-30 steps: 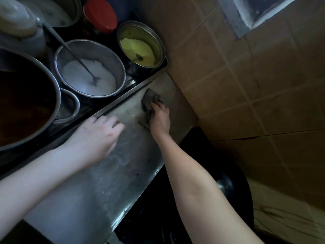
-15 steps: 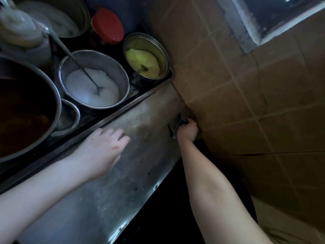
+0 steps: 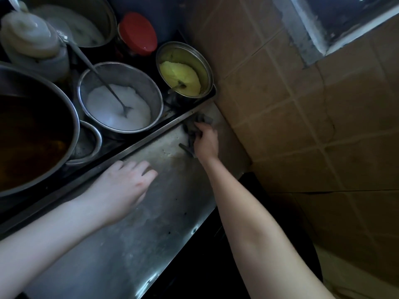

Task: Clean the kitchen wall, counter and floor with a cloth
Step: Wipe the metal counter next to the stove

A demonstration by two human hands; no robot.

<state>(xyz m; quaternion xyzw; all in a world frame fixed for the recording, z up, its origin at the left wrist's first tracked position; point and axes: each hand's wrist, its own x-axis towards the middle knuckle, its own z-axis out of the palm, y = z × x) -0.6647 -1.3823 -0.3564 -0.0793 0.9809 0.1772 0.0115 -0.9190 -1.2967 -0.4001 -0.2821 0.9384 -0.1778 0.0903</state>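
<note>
The steel counter (image 3: 129, 244) runs as a dull, smeared strip from the lower left of the frame up towards the centre, with a brownish stain and pale crumbs near its upper end. It meets a wall (image 3: 302, 137) of tan tiles with dark grout on the right, and a grey window frame (image 3: 302, 29) sits in the upper right corner. Along the counter's left edge, a dark tray holds a big pot of brown liquid (image 3: 32, 137), a steel bowl of white powder (image 3: 119, 98) with a spoon (image 3: 101, 80) standing in it, a small pot of yellow paste (image 3: 183, 70) and a red-lidded jar (image 3: 138, 33).

The cloth (image 3: 194, 126) is dark grey, crumpled and limp. It lies on the counter's upper end, just above centre frame, tight against the tray's rim and close to the wall. Its long axis runs nearly up and down the frame. The top end points into the corner where tray and wall meet, and a thin tail pokes out at the lower left.

The right hand (image 3: 206, 141) has its fingers curled over the cloth, bunching it against the steel. The left hand (image 3: 121, 188) lies flat on the counter at centre left, fingers straight and slightly spread, holding nothing.
</note>
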